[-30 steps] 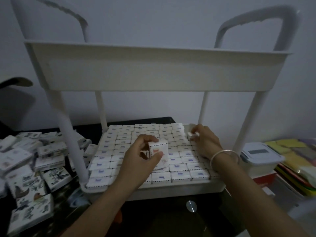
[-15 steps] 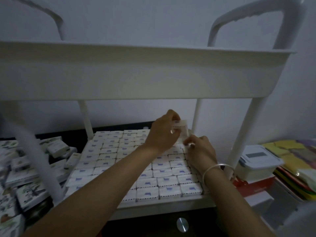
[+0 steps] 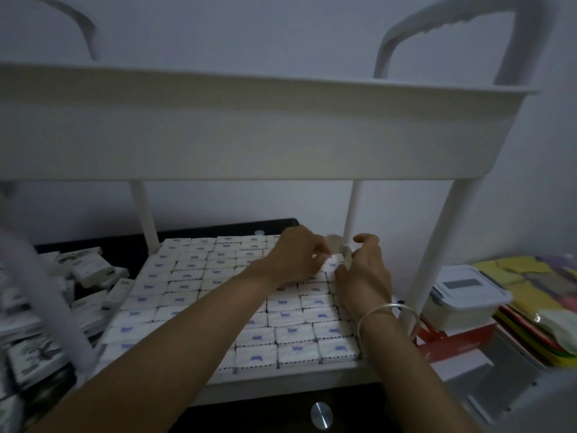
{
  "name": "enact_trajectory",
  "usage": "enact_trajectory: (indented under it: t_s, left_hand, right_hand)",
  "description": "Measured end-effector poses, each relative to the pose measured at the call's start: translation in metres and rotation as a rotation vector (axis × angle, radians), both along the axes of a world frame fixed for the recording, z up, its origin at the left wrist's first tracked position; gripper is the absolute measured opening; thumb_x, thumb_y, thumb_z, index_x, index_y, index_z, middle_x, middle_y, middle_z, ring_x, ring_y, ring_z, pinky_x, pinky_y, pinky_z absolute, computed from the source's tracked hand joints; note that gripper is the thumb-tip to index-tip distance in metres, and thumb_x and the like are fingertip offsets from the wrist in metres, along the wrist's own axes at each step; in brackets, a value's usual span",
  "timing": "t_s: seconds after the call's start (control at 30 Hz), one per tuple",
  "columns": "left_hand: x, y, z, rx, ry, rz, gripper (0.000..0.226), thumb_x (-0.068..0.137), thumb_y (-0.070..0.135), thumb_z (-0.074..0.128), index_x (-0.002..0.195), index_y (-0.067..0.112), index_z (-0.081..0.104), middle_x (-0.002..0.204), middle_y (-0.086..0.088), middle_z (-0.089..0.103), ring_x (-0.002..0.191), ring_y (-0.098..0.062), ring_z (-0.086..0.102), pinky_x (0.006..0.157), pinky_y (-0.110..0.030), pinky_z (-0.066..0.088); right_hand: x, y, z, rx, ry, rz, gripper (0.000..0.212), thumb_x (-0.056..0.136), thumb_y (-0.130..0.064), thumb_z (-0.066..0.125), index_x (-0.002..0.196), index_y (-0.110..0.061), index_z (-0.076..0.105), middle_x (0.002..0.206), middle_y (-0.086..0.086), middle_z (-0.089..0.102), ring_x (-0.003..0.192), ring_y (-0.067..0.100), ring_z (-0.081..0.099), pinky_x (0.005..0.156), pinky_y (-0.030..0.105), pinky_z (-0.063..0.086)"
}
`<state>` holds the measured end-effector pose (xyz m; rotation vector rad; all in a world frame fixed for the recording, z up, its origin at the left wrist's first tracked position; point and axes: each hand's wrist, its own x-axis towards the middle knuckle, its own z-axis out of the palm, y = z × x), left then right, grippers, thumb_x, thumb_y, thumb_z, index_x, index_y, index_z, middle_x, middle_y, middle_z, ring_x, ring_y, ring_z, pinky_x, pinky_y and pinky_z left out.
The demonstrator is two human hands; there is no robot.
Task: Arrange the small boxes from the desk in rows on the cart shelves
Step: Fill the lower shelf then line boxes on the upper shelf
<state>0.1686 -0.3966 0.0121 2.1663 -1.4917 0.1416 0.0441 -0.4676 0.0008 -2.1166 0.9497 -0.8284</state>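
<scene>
Head view: just right of frame centre, the left hand (image 3: 293, 257) pinches a small box (image 3: 332, 264) in curled fingers, over the far right corner of the lower shelf (image 3: 281, 381). The right hand (image 3: 365, 270) sets its thumb against the box, fingers arched; whether it grips, I cannot tell. Rows of boxes (image 3: 293, 331) cover the shelf. Loose boxes (image 3: 90, 270) lie on the desk (image 3: 199, 234) at left.

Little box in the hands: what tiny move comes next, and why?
Probably push the little box down into the shelf's far right corner: the left hand pinches it there, the right hand sits against it, and neighbouring rows look full.
</scene>
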Motion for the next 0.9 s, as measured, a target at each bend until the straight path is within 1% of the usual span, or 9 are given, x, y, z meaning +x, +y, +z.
enact_trajectory:
  t_s: [0.13, 0.2, 0.3, 0.4, 0.57, 0.67, 0.73, 0.8, 0.9]
  left_hand:
    - [-0.009, 0.021, 0.004, 0.036, 0.018, 0.055, 0.034, 0.090, 0.013, 0.051, 0.116, 0.026, 0.070, 0.119, 0.001, 0.067, 0.122, -0.020, 0.046, 0.103, -0.036, 0.037]
    - [-0.024, 0.043, 0.014, -0.043, 0.090, 0.091, 0.033, 0.093, 0.014, 0.050, 0.119, 0.024, 0.067, 0.120, 0.004, 0.063, 0.118, -0.017, 0.052, 0.100, -0.032, 0.041]
    - [-0.053, 0.095, 0.023, -0.138, 0.184, 0.163, 0.030, 0.096, 0.014, 0.048, 0.115, 0.028, 0.067, 0.115, 0.015, 0.060, 0.104, -0.002, 0.054, 0.090, -0.016, 0.040]
    - [-0.073, 0.162, 0.023, -0.277, 0.195, 0.174, 0.025, 0.094, 0.012, 0.053, 0.100, 0.029, 0.069, 0.098, 0.018, 0.066, 0.086, 0.004, 0.059, 0.075, -0.006, 0.040]
    - [-0.098, 0.270, 0.016, -0.370, 0.232, 0.283, 0.033, 0.087, 0.007, 0.053, 0.083, 0.038, 0.063, 0.080, 0.019, 0.065, 0.075, -0.001, 0.062, 0.068, -0.016, 0.047]
    - [-0.096, 0.326, 0.006, -0.401, 0.200, 0.417, 0.021, 0.084, 0.017, 0.053, 0.083, 0.033, 0.066, 0.081, 0.016, 0.066, 0.074, -0.001, 0.061, 0.065, -0.024, 0.049]
    - [-0.085, 0.361, 0.001, -0.409, 0.156, 0.501, 0.021, 0.083, 0.018, 0.051, 0.085, 0.034, 0.065, 0.081, 0.020, 0.066, 0.076, 0.002, 0.061, 0.065, -0.020, 0.048]
    - [-0.068, 0.395, -0.004, -0.404, 0.063, 0.619, 0.022, 0.086, 0.018, 0.051, 0.087, 0.036, 0.064, 0.083, 0.023, 0.064, 0.077, 0.004, 0.059, 0.066, -0.017, 0.047]
    - [-0.028, 0.431, -0.012, -0.360, -0.107, 0.818, 0.017, 0.093, 0.019, 0.053, 0.099, 0.028, 0.066, 0.096, 0.013, 0.064, 0.091, -0.006, 0.056, 0.077, -0.025, 0.044]
  right_hand:
    - [-0.004, 0.009, 0.011, -0.189, 0.036, 0.048, 0.046, 0.088, -0.014, 0.061, 0.130, -0.019, 0.043, 0.120, 0.004, 0.055, 0.102, 0.021, 0.055, 0.082, 0.031, 0.045]
    - [-0.009, 0.017, 0.018, -0.337, 0.025, 0.141, 0.041, 0.087, -0.017, 0.062, 0.126, -0.019, 0.050, 0.115, 0.001, 0.056, 0.101, 0.018, 0.056, 0.083, 0.031, 0.048]
    - [-0.014, 0.035, 0.033, -0.576, -0.040, 0.331, 0.027, 0.086, -0.021, 0.060, 0.113, -0.022, 0.059, 0.095, -0.006, 0.062, 0.084, 0.011, 0.057, 0.071, 0.035, 0.053]
    - [-0.017, 0.080, 0.052, -0.630, -0.066, 0.539, 0.017, 0.087, -0.040, 0.048, 0.092, -0.030, 0.061, 0.078, -0.018, 0.057, 0.071, 0.002, 0.054, 0.064, 0.029, 0.050]
    - [-0.020, 0.183, 0.060, -0.717, -0.238, 0.840, 0.025, 0.088, -0.041, 0.052, 0.070, -0.026, 0.059, 0.062, -0.015, 0.051, 0.056, 0.004, 0.050, 0.052, 0.030, 0.043]
    - [-0.010, 0.239, 0.050, -0.737, -0.281, 1.003, 0.021, 0.090, -0.038, 0.052, 0.074, -0.026, 0.057, 0.066, -0.011, 0.056, 0.056, 0.003, 0.048, 0.050, 0.024, 0.036]
    - [0.001, 0.272, 0.042, -0.748, -0.279, 1.077, 0.015, 0.091, -0.035, 0.053, 0.081, -0.026, 0.059, 0.068, -0.008, 0.059, 0.058, 0.008, 0.052, 0.051, 0.024, 0.033]
    - [0.016, 0.302, 0.032, -0.722, -0.240, 1.114, 0.009, 0.092, -0.032, 0.052, 0.093, -0.027, 0.059, 0.074, -0.007, 0.062, 0.062, 0.011, 0.055, 0.052, 0.028, 0.040]
    - [0.044, 0.331, 0.016, -0.594, -0.125, 1.088, 0.016, 0.094, -0.026, 0.050, 0.110, -0.026, 0.054, 0.091, -0.007, 0.063, 0.074, 0.012, 0.059, 0.064, 0.036, 0.050]
